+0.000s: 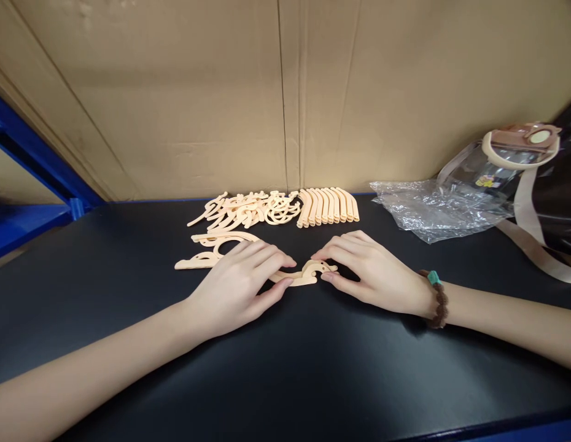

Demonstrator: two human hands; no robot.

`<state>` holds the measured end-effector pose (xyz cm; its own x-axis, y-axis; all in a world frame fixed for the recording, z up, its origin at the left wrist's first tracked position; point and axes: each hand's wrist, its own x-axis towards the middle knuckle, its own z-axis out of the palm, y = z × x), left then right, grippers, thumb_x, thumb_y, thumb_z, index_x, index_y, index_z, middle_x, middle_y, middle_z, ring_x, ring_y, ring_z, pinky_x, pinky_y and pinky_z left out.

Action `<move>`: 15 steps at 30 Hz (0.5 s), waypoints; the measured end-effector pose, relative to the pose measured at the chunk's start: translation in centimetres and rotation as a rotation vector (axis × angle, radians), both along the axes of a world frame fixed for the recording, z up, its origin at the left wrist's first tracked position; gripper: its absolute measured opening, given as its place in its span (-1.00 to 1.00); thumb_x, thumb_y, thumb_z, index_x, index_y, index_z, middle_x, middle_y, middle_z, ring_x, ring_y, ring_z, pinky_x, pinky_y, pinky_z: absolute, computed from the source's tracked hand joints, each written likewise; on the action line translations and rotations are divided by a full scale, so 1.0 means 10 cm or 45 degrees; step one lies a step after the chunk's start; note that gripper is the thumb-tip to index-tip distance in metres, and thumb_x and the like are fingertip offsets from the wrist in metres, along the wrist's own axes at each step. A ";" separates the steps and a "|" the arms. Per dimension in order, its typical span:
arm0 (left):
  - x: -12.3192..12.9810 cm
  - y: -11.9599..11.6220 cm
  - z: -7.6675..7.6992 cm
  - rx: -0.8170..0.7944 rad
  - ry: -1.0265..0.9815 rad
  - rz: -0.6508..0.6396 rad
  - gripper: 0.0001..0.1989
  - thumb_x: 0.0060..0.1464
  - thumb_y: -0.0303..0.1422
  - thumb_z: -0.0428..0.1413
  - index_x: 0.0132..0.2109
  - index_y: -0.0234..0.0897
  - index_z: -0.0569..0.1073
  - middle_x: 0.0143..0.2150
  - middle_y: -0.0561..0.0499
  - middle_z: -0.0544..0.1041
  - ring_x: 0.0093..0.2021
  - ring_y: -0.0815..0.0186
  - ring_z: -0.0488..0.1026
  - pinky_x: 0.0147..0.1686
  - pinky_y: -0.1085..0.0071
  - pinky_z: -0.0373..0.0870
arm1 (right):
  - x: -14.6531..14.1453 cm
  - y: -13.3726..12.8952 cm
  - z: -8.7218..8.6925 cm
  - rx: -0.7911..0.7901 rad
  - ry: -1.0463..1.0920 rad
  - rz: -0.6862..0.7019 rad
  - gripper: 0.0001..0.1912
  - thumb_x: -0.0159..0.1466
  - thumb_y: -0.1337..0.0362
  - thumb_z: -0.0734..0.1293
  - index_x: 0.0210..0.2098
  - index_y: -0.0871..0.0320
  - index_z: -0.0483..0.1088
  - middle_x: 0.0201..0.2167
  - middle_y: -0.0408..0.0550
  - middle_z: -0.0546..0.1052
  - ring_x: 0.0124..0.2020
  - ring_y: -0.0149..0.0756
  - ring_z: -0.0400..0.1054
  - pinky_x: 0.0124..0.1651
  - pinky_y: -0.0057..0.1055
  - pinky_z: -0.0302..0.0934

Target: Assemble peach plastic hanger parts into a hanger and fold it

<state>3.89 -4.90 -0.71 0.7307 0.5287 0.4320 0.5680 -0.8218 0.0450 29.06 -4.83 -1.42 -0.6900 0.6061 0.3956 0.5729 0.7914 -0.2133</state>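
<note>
Over the black table, my left hand (242, 279) pinches a curved beige plastic hanger part (304, 277) between thumb and fingers. My right hand (371, 270) has its thumb and fingertips closed on the same part's right end, which has small holes and a rounded hook shape. The part's left stretch disappears beneath my left hand. Just beyond that hand lie more beige hanger pieces (198, 263), one with a round opening, partly covered by my fingers. Whether these join the held part cannot be seen.
Behind my hands lies a loose pile of curved beige hooks (246, 210), beside a neat row of bent beige arms (329, 205). To the right are a crumpled clear plastic bag (414, 205), a strapped bottle (506, 159) and a dark bag (555, 202). Cardboard (198, 104) stands at the back.
</note>
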 end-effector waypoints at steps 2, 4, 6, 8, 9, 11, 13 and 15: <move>-0.03 0.03 0.01 0.047 0.009 0.070 -0.82 0.28 -0.33 -0.01 -0.10 -0.28 0.45 -0.16 -0.03 0.57 -0.13 0.21 0.45 -0.13 0.26 0.30 | 0.00 0.00 0.01 -0.016 0.022 -0.023 -0.80 0.38 0.25 0.22 -0.06 0.12 0.39 -0.19 -0.08 0.54 -0.15 -0.30 0.39 -0.01 -0.27 0.14; -0.07 0.09 0.01 0.103 0.032 0.121 -0.80 0.29 -0.31 -0.02 -0.11 -0.27 0.46 -0.14 -0.05 0.57 -0.11 0.17 0.43 -0.12 0.23 0.28 | -0.01 -0.01 0.01 -0.037 0.039 -0.038 -0.80 0.39 0.22 0.22 -0.06 0.12 0.38 -0.18 -0.07 0.54 -0.14 -0.29 0.39 0.00 -0.27 0.14; -0.13 0.17 0.02 0.163 0.039 0.171 -0.79 0.29 -0.30 -0.03 -0.13 -0.27 0.46 -0.14 -0.06 0.57 -0.08 0.15 0.42 -0.11 0.21 0.28 | 0.00 -0.01 0.01 -0.061 0.045 -0.045 -0.80 0.40 0.21 0.21 -0.07 0.12 0.39 -0.16 -0.06 0.53 -0.12 -0.29 0.39 0.01 -0.26 0.13; -0.19 0.26 0.02 0.212 0.039 0.220 -0.78 0.29 -0.30 -0.04 -0.13 -0.28 0.46 -0.13 -0.08 0.57 -0.07 0.13 0.42 -0.08 0.19 0.29 | -0.01 -0.01 0.00 -0.077 0.045 -0.049 -0.80 0.40 0.21 0.21 -0.07 0.12 0.39 -0.16 -0.07 0.53 -0.11 -0.29 0.38 0.02 -0.26 0.12; -0.21 0.30 0.02 0.230 0.041 0.242 -0.78 0.29 -0.29 -0.04 -0.13 -0.29 0.46 -0.13 -0.09 0.56 -0.06 0.12 0.41 -0.07 0.18 0.29 | -0.01 0.00 0.00 -0.083 0.045 -0.050 -0.80 0.40 0.20 0.21 -0.08 0.12 0.39 -0.16 -0.08 0.53 -0.11 -0.29 0.38 0.02 -0.27 0.12; -0.24 0.38 0.01 0.254 0.071 0.265 -0.76 0.29 -0.28 -0.04 -0.12 -0.30 0.47 -0.10 -0.12 0.55 -0.04 0.10 0.40 -0.03 0.16 0.31 | -0.02 0.00 0.00 -0.089 0.048 -0.057 -0.80 0.40 0.19 0.21 -0.08 0.12 0.39 -0.16 -0.09 0.52 -0.11 -0.30 0.37 0.02 -0.27 0.12; -0.25 0.46 0.01 0.267 0.127 0.277 -0.75 0.29 -0.29 -0.05 -0.12 -0.31 0.47 -0.06 -0.14 0.53 0.00 0.08 0.39 0.00 0.13 0.31 | -0.02 0.01 0.01 -0.097 0.053 -0.066 -0.79 0.40 0.18 0.21 -0.09 0.12 0.39 -0.15 -0.08 0.52 -0.11 -0.29 0.37 0.02 -0.26 0.12; -0.24 0.54 0.02 0.267 0.191 0.276 -0.72 0.30 -0.32 -0.09 -0.11 -0.34 0.48 -0.04 -0.16 0.52 0.01 0.06 0.38 0.01 0.11 0.31 | -0.02 0.02 0.01 -0.104 0.055 -0.073 -0.79 0.40 0.17 0.21 -0.10 0.12 0.39 -0.15 -0.07 0.52 -0.10 -0.28 0.37 0.01 -0.26 0.13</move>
<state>1.51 0.52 -0.53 0.6744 0.5898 0.4443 0.7183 -0.6633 -0.2098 28.83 -4.65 -1.30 -0.6368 0.6755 0.3717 0.6056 0.7366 -0.3011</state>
